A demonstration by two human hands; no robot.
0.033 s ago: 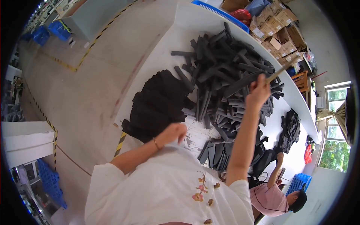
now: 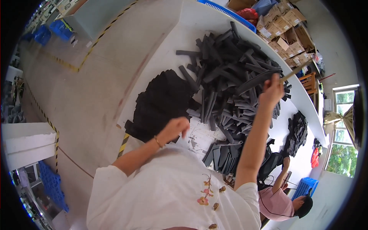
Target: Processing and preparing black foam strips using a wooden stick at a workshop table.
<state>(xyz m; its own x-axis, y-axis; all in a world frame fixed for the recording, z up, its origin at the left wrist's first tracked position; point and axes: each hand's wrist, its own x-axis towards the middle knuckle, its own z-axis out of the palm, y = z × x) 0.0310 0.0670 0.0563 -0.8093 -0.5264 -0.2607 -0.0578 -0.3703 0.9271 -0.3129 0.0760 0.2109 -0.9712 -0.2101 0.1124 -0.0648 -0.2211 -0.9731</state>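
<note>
My right hand (image 2: 273, 92) is raised over the far right part of a heap of dark grey foam-like strips (image 2: 226, 73). It is closed around a thin yellowish stick (image 2: 293, 73), which points away to the upper right. A long dark strip (image 2: 257, 81) extends leftward from the same hand and appears to be gripped with the stick. My left hand (image 2: 175, 129) hovers close to my body, at the near edge of a stack of overlapping black flat pieces (image 2: 163, 103). Its fingers are curled, with nothing visible in them.
Flat dark pieces (image 2: 224, 157) lie near me on the white table (image 2: 161, 53). To the right, a co-worker in pink (image 2: 278, 203) sits near another black pile (image 2: 296, 130) and a blue crate (image 2: 305, 188). Cardboard boxes (image 2: 283, 27) are stacked beyond the table.
My right hand has moved right and slightly farther away, carrying the stick and dark strip along. My left hand has risen a little from its earlier place.
</note>
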